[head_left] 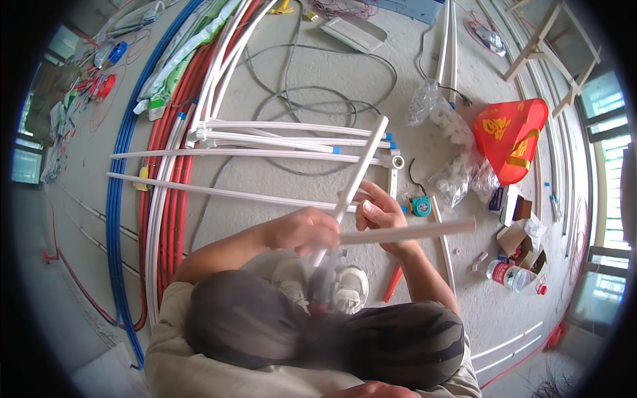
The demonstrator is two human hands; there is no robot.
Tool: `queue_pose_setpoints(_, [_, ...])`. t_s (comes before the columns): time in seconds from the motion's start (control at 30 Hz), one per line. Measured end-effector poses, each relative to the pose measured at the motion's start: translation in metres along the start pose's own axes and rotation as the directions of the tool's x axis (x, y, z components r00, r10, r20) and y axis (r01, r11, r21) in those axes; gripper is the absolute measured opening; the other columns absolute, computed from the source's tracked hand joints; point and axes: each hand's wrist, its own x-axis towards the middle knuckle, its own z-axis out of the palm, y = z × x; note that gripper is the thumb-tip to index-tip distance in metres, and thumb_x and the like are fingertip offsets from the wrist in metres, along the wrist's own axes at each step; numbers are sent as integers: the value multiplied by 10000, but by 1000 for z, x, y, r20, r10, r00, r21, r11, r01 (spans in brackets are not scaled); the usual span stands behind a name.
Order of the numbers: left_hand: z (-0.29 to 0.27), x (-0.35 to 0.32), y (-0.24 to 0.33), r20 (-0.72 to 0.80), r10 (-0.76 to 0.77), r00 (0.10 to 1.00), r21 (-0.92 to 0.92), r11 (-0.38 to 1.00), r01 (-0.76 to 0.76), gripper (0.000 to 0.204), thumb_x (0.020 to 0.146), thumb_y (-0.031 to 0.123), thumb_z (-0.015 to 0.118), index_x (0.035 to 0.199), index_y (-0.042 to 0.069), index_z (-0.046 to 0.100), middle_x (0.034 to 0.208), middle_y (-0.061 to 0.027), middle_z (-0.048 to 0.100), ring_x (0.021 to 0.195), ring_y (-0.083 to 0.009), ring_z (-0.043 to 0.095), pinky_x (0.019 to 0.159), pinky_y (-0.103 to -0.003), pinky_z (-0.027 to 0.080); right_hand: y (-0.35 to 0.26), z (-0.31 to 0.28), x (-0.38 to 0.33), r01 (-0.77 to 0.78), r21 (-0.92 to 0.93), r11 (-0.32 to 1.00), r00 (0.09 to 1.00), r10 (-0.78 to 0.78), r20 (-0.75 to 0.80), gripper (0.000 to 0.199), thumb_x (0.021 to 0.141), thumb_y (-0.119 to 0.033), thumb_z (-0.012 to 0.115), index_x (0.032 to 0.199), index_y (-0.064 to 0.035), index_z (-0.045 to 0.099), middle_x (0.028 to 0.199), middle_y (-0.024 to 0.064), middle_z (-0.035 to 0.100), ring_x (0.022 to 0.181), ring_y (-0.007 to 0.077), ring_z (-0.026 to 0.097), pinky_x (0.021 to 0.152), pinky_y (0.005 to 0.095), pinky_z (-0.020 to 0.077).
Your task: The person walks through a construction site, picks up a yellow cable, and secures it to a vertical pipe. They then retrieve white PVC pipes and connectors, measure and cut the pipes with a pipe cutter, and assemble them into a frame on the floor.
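Two white plastic pipes cross in front of me. My left hand (306, 229), blurred by motion, is closed where they meet; the lighter pipe (361, 169) slants up and away. The second pipe (424, 232) reaches right, over my right wrist. My right hand (379, 215) has its fingers curled at the slanted pipe, a fingertip showing on its far side and the thumb bent near it. Below my left hand, a blurred grey and red object (320, 288) is between my shoes (350, 290); I cannot make out its kind.
White pipes (265, 154) with blue ends lie ahead. Red (174, 132) and blue pipes (126, 132) run along the left, beside a loose grey cable (285, 99). Right are a red bag (507, 139), bags of white fittings (454, 176), a tape measure (420, 206) and a bottle (511, 275).
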Motion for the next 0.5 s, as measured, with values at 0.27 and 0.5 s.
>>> queue_pose_setpoints(0.27, [-7,8,-7,-481,191,856,32,979,-201,290,981,311,652,973,30,722,738,-30,632,515,-67,528,456,-236,407,16,-26,1,199,97,975,931,-158,-330,210,1047,-192,571,1156,-12,565,1016,146,693,725,175,645,610,292,512])
queue_pose_setpoints(0.5, [-9,21,-24,-646,373,665,500,866,0,307,986,293,665,904,-2,680,685,-88,634,600,-171,601,565,-363,458,19,-10,-1,359,83,930,864,-297,-407,165,1079,-156,505,1166,-19,529,1002,146,681,740,203,666,701,339,578])
